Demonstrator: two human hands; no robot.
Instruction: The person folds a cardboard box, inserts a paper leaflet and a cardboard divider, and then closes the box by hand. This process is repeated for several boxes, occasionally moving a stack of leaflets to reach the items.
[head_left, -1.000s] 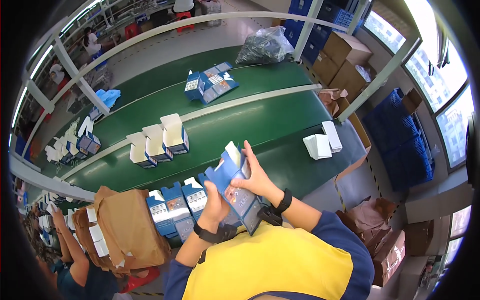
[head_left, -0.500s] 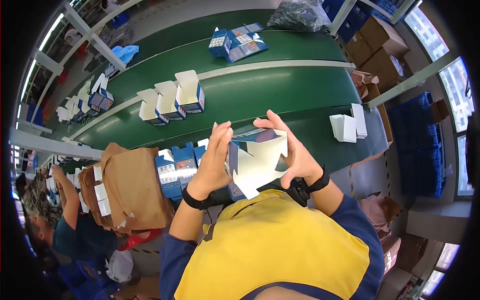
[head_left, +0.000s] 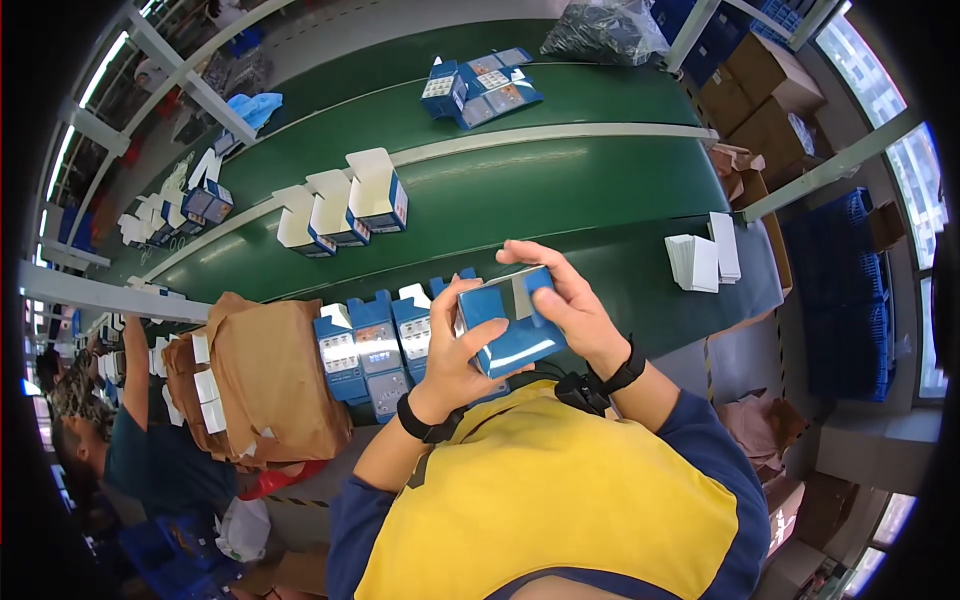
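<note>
Between my two hands is a small blue carton (head_left: 522, 346), its upper blue panel facing me and closed over. My left hand (head_left: 455, 350) wraps the carton's left side, thumb lying across the blue panel. On the other side my right hand (head_left: 580, 312) grips the right edge, with its thumb pressed on the panel near a grey patch. Just left of my left hand, several flat blue cartons (head_left: 377, 345) lie in a row along the near edge of the green work surface (head_left: 640, 310).
Three open-topped cartons (head_left: 340, 215) stand on the green belt. White card stacks (head_left: 692, 263) lie at the right. Folded blue cartons (head_left: 490, 90) and a clear bag (head_left: 605, 32) sit farther back. A brown paper-covered box (head_left: 270, 380) is at left, beside a co-worker (head_left: 165, 440).
The carton showed its open white inside and loose flaps; now its blue panel is closed over. My thumbs have moved onto that panel, and the co-worker's arm has risen.
</note>
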